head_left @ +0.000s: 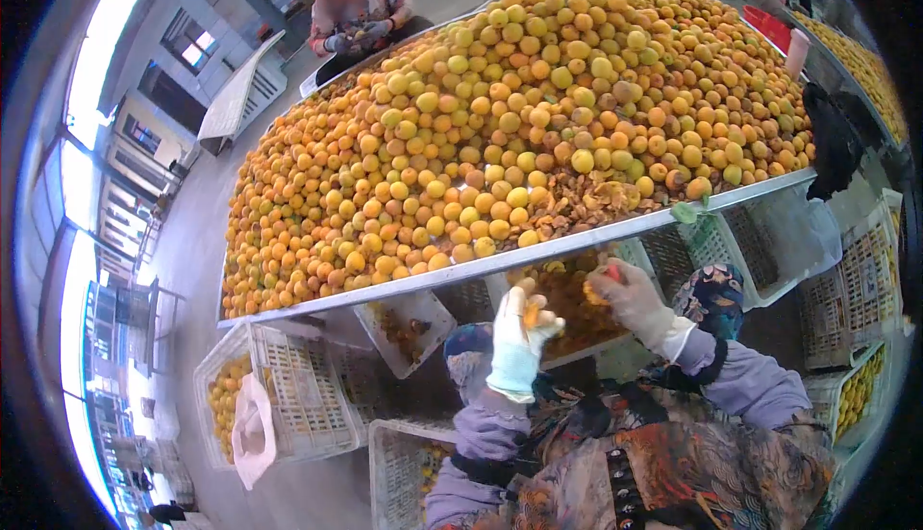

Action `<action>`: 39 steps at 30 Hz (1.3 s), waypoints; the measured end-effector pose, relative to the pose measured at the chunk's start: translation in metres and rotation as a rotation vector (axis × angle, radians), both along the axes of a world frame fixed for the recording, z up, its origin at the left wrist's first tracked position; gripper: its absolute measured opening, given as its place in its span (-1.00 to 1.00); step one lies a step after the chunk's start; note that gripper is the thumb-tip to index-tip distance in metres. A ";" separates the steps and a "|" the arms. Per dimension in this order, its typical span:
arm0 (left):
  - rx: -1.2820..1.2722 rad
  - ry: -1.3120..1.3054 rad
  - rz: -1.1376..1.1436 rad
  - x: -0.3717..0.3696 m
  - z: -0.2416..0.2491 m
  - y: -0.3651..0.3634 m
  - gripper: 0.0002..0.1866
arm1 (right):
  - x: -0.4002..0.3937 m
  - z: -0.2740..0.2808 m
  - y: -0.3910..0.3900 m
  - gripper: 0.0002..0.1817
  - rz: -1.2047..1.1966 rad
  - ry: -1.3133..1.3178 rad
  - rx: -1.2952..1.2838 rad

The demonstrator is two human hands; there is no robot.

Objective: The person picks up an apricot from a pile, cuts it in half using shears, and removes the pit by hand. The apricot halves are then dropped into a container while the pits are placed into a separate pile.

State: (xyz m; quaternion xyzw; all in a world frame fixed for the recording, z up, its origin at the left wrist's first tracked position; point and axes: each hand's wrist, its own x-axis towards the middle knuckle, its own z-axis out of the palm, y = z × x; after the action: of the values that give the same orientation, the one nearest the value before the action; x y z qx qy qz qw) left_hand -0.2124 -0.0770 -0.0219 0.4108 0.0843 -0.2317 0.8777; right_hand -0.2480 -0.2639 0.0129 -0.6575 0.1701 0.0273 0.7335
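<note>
My left hand (519,338), in a white glove, is raised with its fingers curled round a piece of orange apricot (531,314). To its right my gloved right hand (636,304) is closed on a small red object (613,271), whose kind I cannot make out. An orange bit of fruit (592,293) shows at that hand's fingertips. Both hands are above a crate of apricot pieces (569,323) below the table's front edge. A large heap of whole apricots (500,126) covers the metal-edged table (461,272), with torn brown-orange pieces (596,201) near the front.
White plastic crates (312,376) stand below at left, one with a pale pink cloth (253,431) on its rim. A white tray (409,338) with scraps sits under the table edge. Across the heap, another person (358,11) in gloves works. More crates (851,290) stand at right.
</note>
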 end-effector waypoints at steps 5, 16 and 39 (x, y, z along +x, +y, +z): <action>-0.114 -0.039 -0.088 -0.008 -0.023 -0.030 -0.54 | 0.004 0.019 0.015 -0.48 0.347 -0.184 -0.539; 0.245 0.109 -0.048 0.005 -0.068 -0.052 -0.63 | 0.033 0.041 -0.016 -0.70 0.120 -0.017 -0.067; 2.107 -0.644 -0.339 0.166 0.011 0.076 -0.51 | 0.072 -0.003 -0.049 -0.78 0.302 0.110 0.177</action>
State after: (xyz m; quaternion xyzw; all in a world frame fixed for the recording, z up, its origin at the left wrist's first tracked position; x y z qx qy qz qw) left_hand -0.0468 -0.0007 -0.0104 0.9974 -0.0500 -0.0438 0.0285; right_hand -0.1756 -0.3126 0.0098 -0.6062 0.1061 0.1877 0.7656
